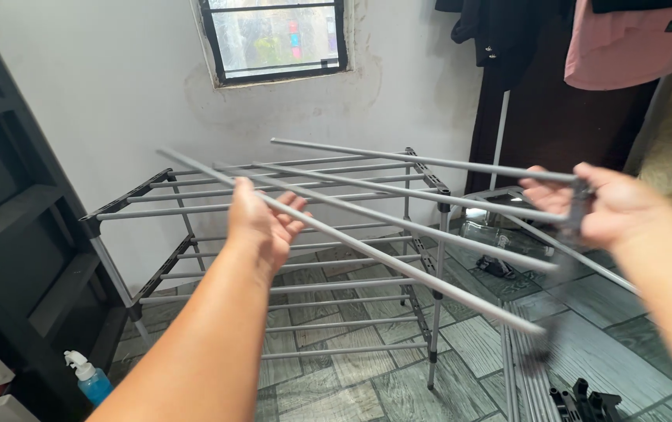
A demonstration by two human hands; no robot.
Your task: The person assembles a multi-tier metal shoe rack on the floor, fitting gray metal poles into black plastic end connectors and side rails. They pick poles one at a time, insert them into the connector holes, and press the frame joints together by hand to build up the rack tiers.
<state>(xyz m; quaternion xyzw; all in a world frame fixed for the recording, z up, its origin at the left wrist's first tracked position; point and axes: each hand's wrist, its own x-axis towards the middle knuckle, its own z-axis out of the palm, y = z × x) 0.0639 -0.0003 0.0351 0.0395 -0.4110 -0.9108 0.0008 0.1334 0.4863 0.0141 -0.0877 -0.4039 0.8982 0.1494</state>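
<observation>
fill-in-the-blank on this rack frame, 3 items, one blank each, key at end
1. The right hand grips the dark end bar of a loose shelf panel made of ____ grey rods.
2. The left hand touches the panel with its fingers ____.
3. The spray bottle on the floor is ____ in colour.

Missing words: four; open; blue

Pale grey rods (398, 219) run in stripes, capped by a black end bar (578, 205). Behind, the rack (195, 195) shows silver-grey rails on black side frames. At six o'clock the floor (367, 375) is grey-green, wood-grain tiles with pale joints. Seven o'clock: a blue spray bottle (90, 379), white nozzle. Black shelving (8, 195) at nine. White, stained wall (117, 78); black window frame (273, 39) at twelve. Pink garment (632, 43) and black garment (500, 27) at one.
</observation>
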